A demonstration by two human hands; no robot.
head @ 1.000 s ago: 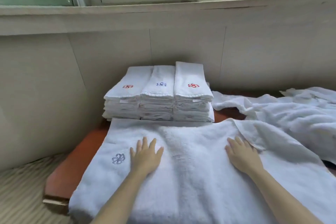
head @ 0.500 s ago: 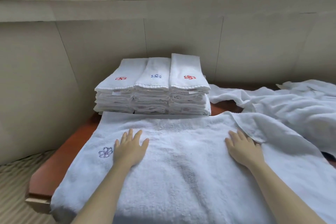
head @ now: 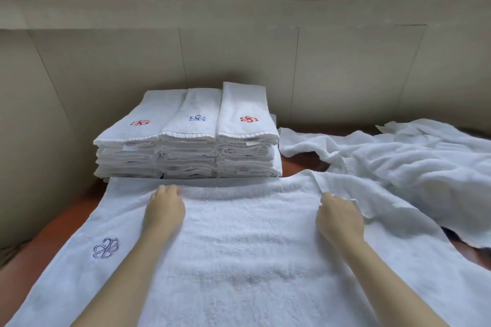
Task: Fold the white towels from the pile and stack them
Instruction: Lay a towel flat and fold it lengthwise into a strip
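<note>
A white towel (head: 247, 260) with a blue embroidered emblem at its left end lies spread flat across the table in front of me. My left hand (head: 164, 207) and my right hand (head: 340, 218) are both at the towel's far edge, fingers curled down over it and gripping the cloth. Just behind that edge stands the stack of folded towels (head: 186, 141), three columns side by side with red, blue and red emblems on top. The pile of unfolded white towels (head: 411, 167) lies crumpled to the right.
The red-brown table (head: 61, 233) shows at the left beside the towel and between the stack and the pile. A beige panelled wall (head: 239, 56) rises right behind the stack, with a window sill above.
Both hands slid forward from lying flat on the towel's middle to its far edge, and their fingers have curled round that edge.
</note>
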